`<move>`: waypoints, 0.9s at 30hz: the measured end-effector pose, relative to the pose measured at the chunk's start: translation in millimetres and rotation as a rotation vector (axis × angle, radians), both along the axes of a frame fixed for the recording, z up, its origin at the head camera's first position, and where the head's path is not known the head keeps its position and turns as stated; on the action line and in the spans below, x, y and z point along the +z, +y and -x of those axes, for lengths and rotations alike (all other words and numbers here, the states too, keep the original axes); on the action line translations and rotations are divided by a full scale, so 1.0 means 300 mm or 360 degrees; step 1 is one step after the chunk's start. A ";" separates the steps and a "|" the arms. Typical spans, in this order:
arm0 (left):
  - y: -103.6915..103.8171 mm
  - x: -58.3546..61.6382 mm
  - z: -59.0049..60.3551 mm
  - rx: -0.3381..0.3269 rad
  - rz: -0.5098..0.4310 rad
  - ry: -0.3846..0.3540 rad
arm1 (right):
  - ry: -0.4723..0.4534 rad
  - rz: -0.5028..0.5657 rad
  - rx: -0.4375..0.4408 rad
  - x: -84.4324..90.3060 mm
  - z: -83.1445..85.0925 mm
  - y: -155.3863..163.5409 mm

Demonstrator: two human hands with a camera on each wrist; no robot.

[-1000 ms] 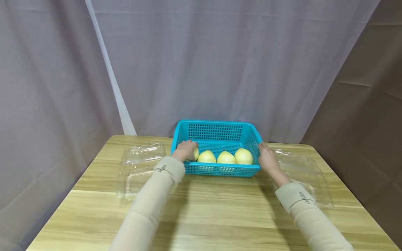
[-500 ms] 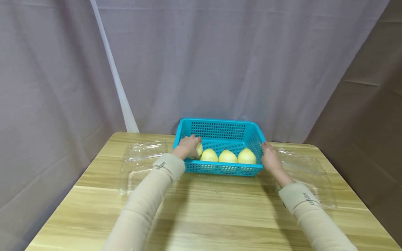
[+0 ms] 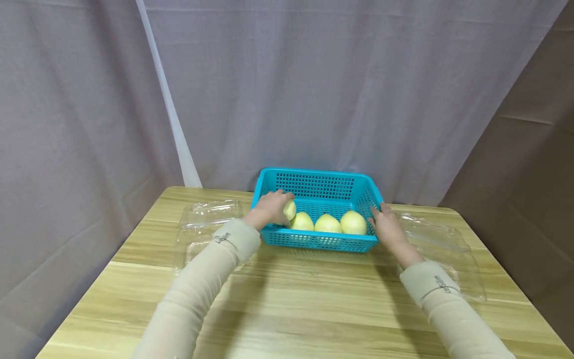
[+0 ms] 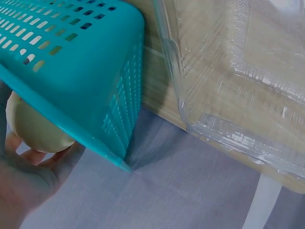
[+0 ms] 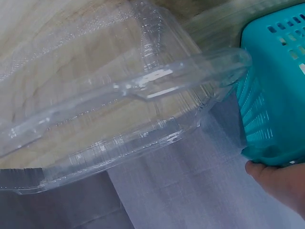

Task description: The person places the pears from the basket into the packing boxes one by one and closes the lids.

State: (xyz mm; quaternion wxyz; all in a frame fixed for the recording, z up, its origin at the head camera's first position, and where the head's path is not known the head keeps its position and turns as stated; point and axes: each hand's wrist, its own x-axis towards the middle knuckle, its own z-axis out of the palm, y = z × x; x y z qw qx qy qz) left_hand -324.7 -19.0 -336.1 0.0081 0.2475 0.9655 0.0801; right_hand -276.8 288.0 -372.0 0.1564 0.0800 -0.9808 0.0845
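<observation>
A blue plastic basket (image 3: 320, 243) stands at the table's far edge. Inside lie 3 pale yellow pears, the left pear (image 3: 302, 221), the middle pear (image 3: 328, 224) and the right pear (image 3: 353, 223), along the near wall. My left hand (image 3: 272, 207) grips another pear (image 3: 289, 210) at the basket's left end. In the left wrist view, fingers curl round that pear (image 4: 38, 126) beside the rim. My right hand (image 3: 387, 227) holds the basket's right rim, a finger showing inside it. The right wrist view shows a fingertip (image 5: 257, 169) against the rim; its other fingers are hidden.
A clear plastic clamshell box (image 3: 197, 224) lies open left of the basket, partly behind the left sleeve. Another clear clamshell box (image 3: 448, 249) lies on the right, partly behind the right arm. A grey curtain (image 3: 314, 89) hangs right behind the wooden table (image 3: 309, 309).
My left hand has lifted its pear slightly and shifted right and up. The right hand's fingers have spread a little at the rim. The whole head view has drifted slightly.
</observation>
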 end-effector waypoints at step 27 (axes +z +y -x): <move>-0.030 0.028 -0.037 -0.0074 0.0046 0.0138 | -0.0262 0.0172 0.0020 0.010 0.002 0.012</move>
